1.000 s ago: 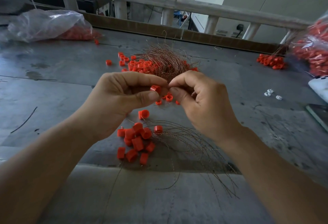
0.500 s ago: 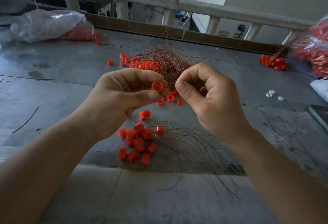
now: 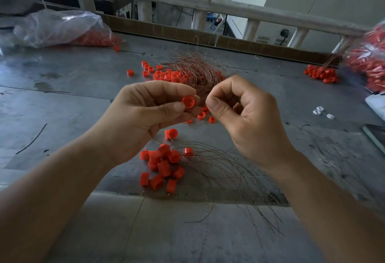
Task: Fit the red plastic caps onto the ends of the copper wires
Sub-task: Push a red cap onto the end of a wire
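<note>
In the left hand [image 3: 143, 123], a round, hollow red cap [image 3: 188, 101].

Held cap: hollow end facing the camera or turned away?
Facing the camera. The red cap, pinched in the left hand, shows its round rim and hollow inside.

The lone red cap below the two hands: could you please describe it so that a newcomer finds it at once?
On the grey table, find the heap of red caps nearest the person. Between that heap and the left hand lies the lone red cap. Unlike its neighbours, it touches no cap.
</note>
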`<action>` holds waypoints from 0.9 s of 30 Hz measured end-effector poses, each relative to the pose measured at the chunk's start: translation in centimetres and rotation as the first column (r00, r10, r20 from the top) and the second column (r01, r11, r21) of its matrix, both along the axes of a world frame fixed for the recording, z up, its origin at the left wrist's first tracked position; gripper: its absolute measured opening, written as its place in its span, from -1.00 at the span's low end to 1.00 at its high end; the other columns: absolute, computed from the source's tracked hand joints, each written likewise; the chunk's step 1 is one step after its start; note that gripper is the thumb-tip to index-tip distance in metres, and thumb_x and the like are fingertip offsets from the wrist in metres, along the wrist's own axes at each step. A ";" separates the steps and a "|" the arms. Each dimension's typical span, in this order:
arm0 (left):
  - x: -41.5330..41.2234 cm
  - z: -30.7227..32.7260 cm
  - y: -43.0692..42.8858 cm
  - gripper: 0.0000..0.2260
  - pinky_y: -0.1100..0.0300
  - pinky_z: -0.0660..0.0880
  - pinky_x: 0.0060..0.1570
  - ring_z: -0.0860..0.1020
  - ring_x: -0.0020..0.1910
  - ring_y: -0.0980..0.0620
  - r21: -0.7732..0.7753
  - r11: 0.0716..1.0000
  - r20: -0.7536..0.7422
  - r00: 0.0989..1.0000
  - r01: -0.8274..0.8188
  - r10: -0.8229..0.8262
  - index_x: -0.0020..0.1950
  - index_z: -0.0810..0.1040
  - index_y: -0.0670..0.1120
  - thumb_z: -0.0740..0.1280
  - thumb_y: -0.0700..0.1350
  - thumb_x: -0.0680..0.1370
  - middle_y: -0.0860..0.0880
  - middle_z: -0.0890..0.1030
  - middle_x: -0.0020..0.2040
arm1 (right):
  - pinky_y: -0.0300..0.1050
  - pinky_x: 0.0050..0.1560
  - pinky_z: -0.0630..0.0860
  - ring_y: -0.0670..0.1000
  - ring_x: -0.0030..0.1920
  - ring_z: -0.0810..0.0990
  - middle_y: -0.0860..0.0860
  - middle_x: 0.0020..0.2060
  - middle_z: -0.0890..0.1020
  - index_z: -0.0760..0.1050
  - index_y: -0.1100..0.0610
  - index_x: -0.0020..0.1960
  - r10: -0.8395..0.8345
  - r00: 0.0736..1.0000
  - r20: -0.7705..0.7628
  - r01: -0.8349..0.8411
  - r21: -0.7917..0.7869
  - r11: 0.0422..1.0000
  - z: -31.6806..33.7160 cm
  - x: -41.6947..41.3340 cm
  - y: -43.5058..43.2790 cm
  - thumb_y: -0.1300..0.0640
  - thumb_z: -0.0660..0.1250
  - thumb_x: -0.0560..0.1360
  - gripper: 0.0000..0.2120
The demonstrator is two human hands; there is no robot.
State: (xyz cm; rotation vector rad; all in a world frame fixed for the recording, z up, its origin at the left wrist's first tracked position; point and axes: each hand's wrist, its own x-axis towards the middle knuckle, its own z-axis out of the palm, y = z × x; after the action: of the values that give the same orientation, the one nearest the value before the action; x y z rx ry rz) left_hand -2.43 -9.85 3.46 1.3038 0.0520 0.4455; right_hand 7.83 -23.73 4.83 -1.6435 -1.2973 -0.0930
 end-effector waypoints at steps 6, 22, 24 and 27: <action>0.2 -0.2 -0.1 -0.74 0.31 0.55 -0.23 0.66 -0.21 0.00 0.021 1.000 -0.023 0.999 -0.021 0.021 -0.10 0.64 -0.21 0.33 -0.33 0.25 -0.11 0.68 -0.22 | -0.46 -0.35 0.33 -0.26 -0.38 0.44 -0.18 -0.40 0.46 0.43 -0.01 -0.24 0.003 1.000 -0.012 -0.003 0.005 1.000 0.0 0.1 -0.1 0.22 0.30 0.46 -0.83; 0.2 -0.5 -0.2 -0.69 0.30 0.55 -0.34 0.61 -0.39 0.05 0.220 0.966 0.031 0.991 -0.135 0.131 -0.27 0.55 -0.15 0.49 -0.11 0.06 -0.06 0.64 -0.36 | -0.46 -0.35 0.33 -0.24 -0.37 0.45 -0.16 -0.40 0.47 0.47 0.08 -0.23 0.030 0.999 -0.031 -0.031 -0.033 0.999 -0.2 -0.7 0.1 0.24 0.32 0.45 -0.88; 0.2 -0.4 -0.3 -0.65 0.30 0.54 -0.36 0.60 -0.40 0.06 0.225 0.963 0.042 0.989 -0.146 0.140 -0.24 0.50 -0.20 0.48 -0.12 0.07 -0.04 0.62 -0.38 | -0.46 -0.36 0.33 -0.23 -0.38 0.45 -0.17 -0.40 0.46 0.47 0.09 -0.23 0.031 0.999 -0.027 -0.033 -0.053 0.998 -0.3 -0.6 0.2 0.25 0.33 0.46 -0.88; 0.2 -0.3 -0.3 -0.67 0.31 0.53 -0.38 0.61 -0.40 0.08 0.223 0.963 0.060 0.988 -0.149 0.139 -0.23 0.49 -0.19 0.47 -0.12 0.11 -0.02 0.62 -0.40 | -0.47 -0.38 0.32 -0.24 -0.40 0.44 -0.17 -0.40 0.46 0.48 0.10 -0.23 0.040 0.999 -0.013 -0.041 -0.069 0.997 -0.4 -0.7 0.3 0.26 0.33 0.46 -0.88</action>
State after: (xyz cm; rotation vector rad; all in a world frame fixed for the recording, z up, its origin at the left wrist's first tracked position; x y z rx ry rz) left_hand -2.27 -10.14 3.17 1.5210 0.0606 0.6188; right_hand 7.13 -23.46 4.45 -1.6729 -1.3373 -0.0140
